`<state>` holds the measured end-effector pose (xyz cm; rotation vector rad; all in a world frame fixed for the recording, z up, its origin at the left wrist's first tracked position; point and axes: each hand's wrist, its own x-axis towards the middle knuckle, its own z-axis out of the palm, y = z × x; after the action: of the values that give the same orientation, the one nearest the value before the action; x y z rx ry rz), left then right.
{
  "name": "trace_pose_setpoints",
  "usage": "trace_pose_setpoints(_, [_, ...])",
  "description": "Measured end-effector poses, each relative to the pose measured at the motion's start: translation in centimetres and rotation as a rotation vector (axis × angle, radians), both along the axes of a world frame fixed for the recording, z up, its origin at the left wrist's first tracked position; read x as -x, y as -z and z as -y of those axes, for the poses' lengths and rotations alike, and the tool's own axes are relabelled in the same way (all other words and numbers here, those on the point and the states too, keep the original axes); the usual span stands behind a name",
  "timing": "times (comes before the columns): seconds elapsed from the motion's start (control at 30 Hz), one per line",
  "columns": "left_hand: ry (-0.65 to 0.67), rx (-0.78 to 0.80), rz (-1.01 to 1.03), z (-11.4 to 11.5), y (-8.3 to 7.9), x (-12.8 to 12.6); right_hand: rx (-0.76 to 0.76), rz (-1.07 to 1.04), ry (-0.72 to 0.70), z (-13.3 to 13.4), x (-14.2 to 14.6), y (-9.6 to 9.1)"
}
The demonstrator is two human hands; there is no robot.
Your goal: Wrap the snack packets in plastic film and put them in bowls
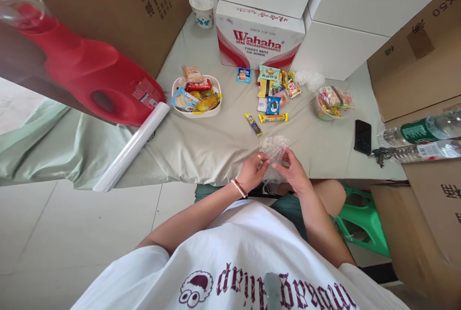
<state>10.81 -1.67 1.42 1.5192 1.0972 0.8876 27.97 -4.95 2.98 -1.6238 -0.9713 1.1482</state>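
My left hand and my right hand are both closed on a crumpled clear plastic bag at the near edge of the table. The left wrist wears a red and white bracelet. Just beyond the bag lie two long snack bars, and past them a loose heap of small snack packets. A white bowl full of snacks stands to the left, and a clear bag of packed snacks sits to the right.
A pale green cloth covers the table. A red jug and a white roll lie at left. A Wahaha carton, paper cup, black phone, water bottles, cardboard boxes and a green stool surround.
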Motion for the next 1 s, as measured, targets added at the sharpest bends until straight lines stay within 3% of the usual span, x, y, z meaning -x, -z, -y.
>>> trace_pose_setpoints(0.13, [-0.236, 0.325, 0.348, -1.1, 0.4, 2.5, 0.075, -0.124, 0.06, 0.1, -0.4, 0.8])
trace_pose_setpoints(0.2, [-0.345, 0.4, 0.406, -1.3, 0.7, 4.9, 0.059, -0.171, 0.118, 0.2, -1.0, 1.0])
trace_pose_setpoints(0.3, [-0.356, 0.412, 0.282, -1.0, 0.7, 9.2, 0.041, -0.173, 0.12, 0.4, -1.8, 0.9])
trace_pose_setpoints(0.4, [-0.178, 0.196, -0.076, 0.1, -0.9, 11.6, 0.018, -0.068, 0.036, 0.9, -2.0, 0.7])
trace_pose_setpoints(0.53, [0.064, -0.265, -0.385, 1.3, -3.7, 9.5, -0.033, 0.106, -0.087, 1.0, -1.0, -0.2])
trace_pose_setpoints(0.6, [0.056, -0.319, -0.433, 1.0, -4.0, 7.3, -0.047, 0.15, -0.116, 1.0, -0.4, -0.7])
trace_pose_setpoints(0.7, [-0.122, -0.163, -0.279, -0.6, -2.6, 5.1, -0.028, 0.166, -0.136, 1.3, -0.5, -0.9])
trace_pose_setpoints(0.83, [-0.279, 0.144, 0.1, -2.6, -0.4, 5.1, 0.065, 0.19, -0.174, 2.5, -2.6, -0.8])
trace_pose_setpoints(1.0, [-0.377, 0.179, 0.23, -2.4, -0.4, 4.9, -0.039, 0.423, -0.393, 1.6, -3.4, -2.2])
